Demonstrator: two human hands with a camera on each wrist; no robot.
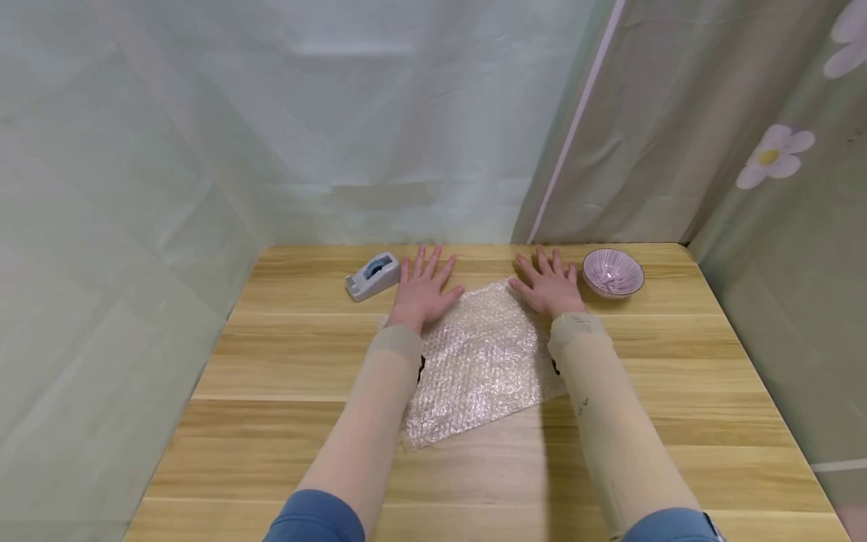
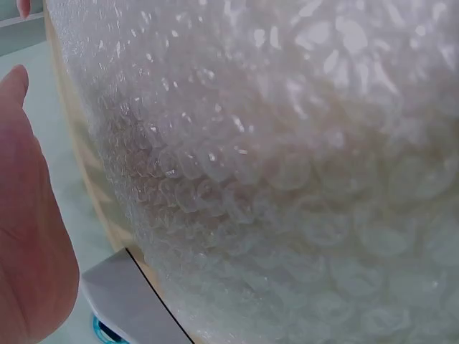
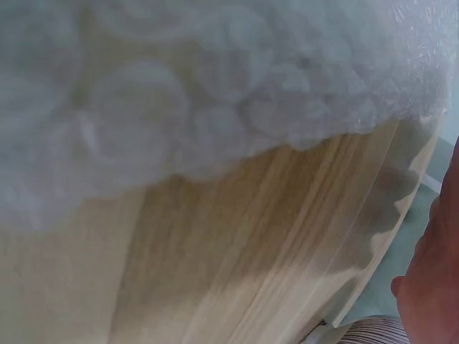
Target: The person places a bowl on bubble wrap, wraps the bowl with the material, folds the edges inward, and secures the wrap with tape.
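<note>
A sheet of clear bubble wrap (image 1: 484, 361) lies flat and slightly turned on the wooden table. My left hand (image 1: 423, 293) has its fingers spread over the sheet's far left side, just right of a tape dispenser (image 1: 372, 276). Fingers also spread, my right hand (image 1: 552, 286) rests at the far right corner of the sheet, close to a patterned bowl (image 1: 612, 272). Neither hand grips anything. The left wrist view shows the bubble wrap (image 2: 272, 172) close up, with part of the left hand (image 2: 32, 229) at its edge. In the right wrist view the right hand (image 3: 434, 265) is partly cut off.
The wooden table (image 1: 284, 361) meets pale curtains (image 1: 406, 120) at its back and sides. The grey dispenser stands at the back left and the bowl at the back right, both near the far edge. Shadows of the arms fall across the tabletop.
</note>
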